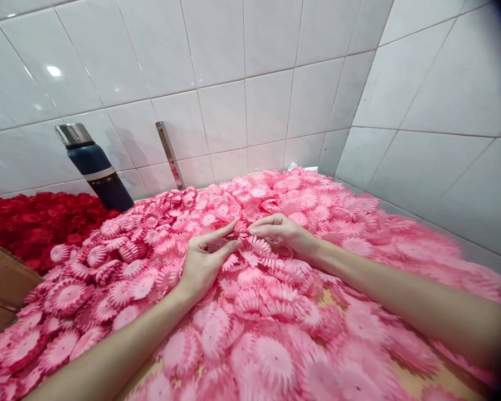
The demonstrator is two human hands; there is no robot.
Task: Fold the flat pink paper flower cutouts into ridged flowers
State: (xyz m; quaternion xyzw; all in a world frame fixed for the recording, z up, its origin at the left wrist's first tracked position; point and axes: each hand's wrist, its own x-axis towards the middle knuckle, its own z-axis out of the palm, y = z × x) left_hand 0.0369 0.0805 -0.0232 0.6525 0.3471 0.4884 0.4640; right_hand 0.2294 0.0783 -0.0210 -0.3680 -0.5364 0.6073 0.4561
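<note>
My right hand [286, 236] has its thumb and forefinger pinched together at the edge of a small pink artificial flower piece [242, 228]. Facing it from the other side, my left hand [204, 259] curls its thumb and forefinger around the same piece. The piece's far edges are partly hidden by my fingers. Under and around both hands lies a thick heap of pink scalloped artificial flower pieces [271, 362]. Many are round, with a dark dot or hole at the centre, and some are nested in stacks.
A dark blue bottle with a steel cap [96, 167] stands at the back left. Beside it is a pile of red flower pieces [37, 223]. A cardboard box [2, 284] sits at the left edge. A metal strip [170, 155] leans on the white tiled wall [221, 50].
</note>
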